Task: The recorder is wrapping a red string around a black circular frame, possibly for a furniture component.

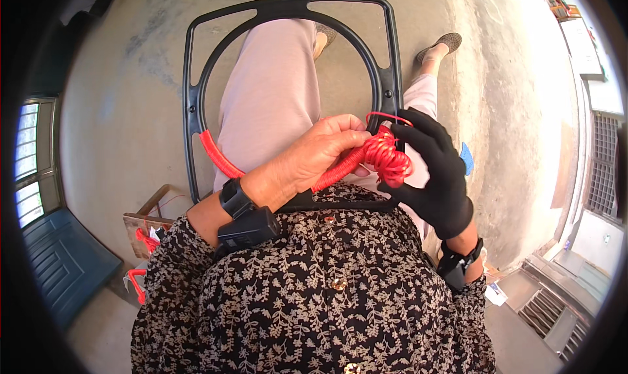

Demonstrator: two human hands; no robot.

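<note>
A black frame [282, 8] with a round ring inside it rests on my lap. Glossy red cord is wound tightly around the ring's near part [222, 157], from the left side round to the right. My bare left hand [320, 153] pinches the ring at the right end of the winding, thumb and forefinger together. In its black glove, my right hand [433, 168] curls around a coiled bundle of red cord [388, 159] beside the ring. A thin strand loops up from the bundle over the frame's right bar. The left fingertips are partly hidden behind the ring.
At the lower left, a wooden stool or box [139, 233] has red cord pieces near it. A blue plastic chair [69, 266] stands further left. A blue scrap [466, 158] lies on the concrete floor [510, 99] to the right. Furniture lines the right wall.
</note>
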